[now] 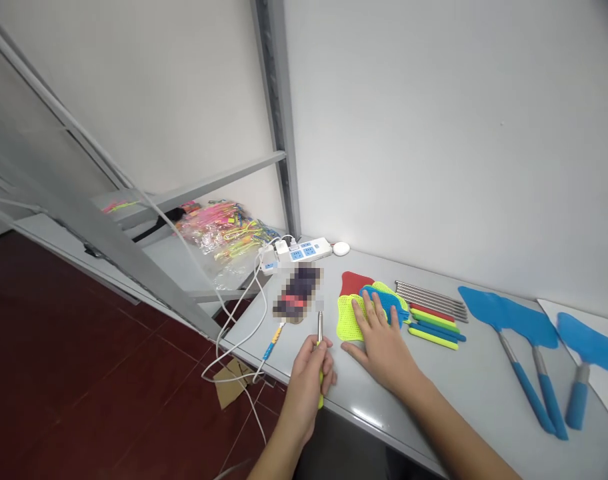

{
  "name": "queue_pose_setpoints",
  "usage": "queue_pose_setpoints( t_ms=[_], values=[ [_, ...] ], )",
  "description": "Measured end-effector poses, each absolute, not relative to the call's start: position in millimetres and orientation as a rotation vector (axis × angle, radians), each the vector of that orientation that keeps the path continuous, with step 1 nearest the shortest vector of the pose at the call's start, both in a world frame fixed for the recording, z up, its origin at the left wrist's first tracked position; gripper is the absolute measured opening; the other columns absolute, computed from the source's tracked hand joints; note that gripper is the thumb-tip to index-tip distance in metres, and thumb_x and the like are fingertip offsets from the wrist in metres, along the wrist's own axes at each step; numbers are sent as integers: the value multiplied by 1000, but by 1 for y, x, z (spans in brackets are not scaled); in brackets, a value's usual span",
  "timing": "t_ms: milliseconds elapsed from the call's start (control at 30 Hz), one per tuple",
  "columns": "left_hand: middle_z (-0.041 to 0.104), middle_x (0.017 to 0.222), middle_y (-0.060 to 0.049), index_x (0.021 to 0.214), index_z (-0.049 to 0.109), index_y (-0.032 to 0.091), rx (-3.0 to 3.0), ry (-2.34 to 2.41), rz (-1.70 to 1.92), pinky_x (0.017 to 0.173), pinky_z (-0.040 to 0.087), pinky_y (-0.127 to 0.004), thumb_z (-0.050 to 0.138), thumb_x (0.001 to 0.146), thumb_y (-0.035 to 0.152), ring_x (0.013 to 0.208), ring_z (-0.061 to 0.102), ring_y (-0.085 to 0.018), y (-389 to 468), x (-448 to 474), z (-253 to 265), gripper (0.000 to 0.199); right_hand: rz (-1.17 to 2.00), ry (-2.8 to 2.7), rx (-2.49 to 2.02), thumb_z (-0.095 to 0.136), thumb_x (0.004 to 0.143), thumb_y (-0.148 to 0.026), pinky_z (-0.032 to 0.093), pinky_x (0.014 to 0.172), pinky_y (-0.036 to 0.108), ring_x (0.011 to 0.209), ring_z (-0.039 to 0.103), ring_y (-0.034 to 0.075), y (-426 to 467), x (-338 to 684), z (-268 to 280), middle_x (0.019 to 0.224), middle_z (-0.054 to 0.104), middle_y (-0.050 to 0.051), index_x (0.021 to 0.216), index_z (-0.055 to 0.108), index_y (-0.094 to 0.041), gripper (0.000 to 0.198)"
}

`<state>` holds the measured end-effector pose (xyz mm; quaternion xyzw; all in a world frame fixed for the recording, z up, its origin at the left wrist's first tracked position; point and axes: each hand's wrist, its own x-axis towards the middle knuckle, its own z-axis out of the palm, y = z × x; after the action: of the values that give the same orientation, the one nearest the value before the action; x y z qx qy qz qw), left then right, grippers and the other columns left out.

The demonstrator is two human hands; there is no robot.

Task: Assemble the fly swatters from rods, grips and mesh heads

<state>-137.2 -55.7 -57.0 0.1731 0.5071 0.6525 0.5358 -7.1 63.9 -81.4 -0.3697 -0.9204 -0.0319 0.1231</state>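
Observation:
My left hand (pixel 307 373) is closed around a swatter handle (pixel 320 327), whose thin metal rod points up and whose yellow grip shows below my fingers. My right hand (pixel 384 343) lies with fingers spread on a pile of mesh fly swatter heads. Under it are a blue head (pixel 397 308) and a yellow-green head (pixel 348 323); a red head (pixel 355 283) sticks out behind. Just right of the pile lie several metal rods (pixel 429 301) in a row. Nearer to me are several coloured handle grips (pixel 437 327) in red, green, blue and yellow.
Three blue swatters (pixel 524 377) with handles lie at the right, one partly over white paper (pixel 607 393). A pixelated phone (pixel 299 293) with a charging cable and a power strip (pixel 309 250) sit at the left. Bagged colourful items (pixel 224 227) rest behind the metal shelf post (pixel 109 247).

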Motion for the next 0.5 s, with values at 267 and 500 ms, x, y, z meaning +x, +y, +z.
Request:
queue_pose_setpoints(
  t_ms=[267,500],
  values=[
    [38,58,10,85,50,20,433,1191,1576,60,45,-21,62,82,49,44,33,-4,-18,-132,-59,32,-55,-2601,-1260,35,93,-63,17,108,64,143,22,38,63,-8,-87,155,27,20,147,39,-13,74],
    [35,58,10,85,47,20,454,1193,1595,64,50,-24,66,80,49,50,37,-6,-2,-127,-63,34,30,-2462,-1119,39,99,-43,25,108,61,136,38,37,71,-8,-90,143,47,22,136,52,-8,52]
  ],
)
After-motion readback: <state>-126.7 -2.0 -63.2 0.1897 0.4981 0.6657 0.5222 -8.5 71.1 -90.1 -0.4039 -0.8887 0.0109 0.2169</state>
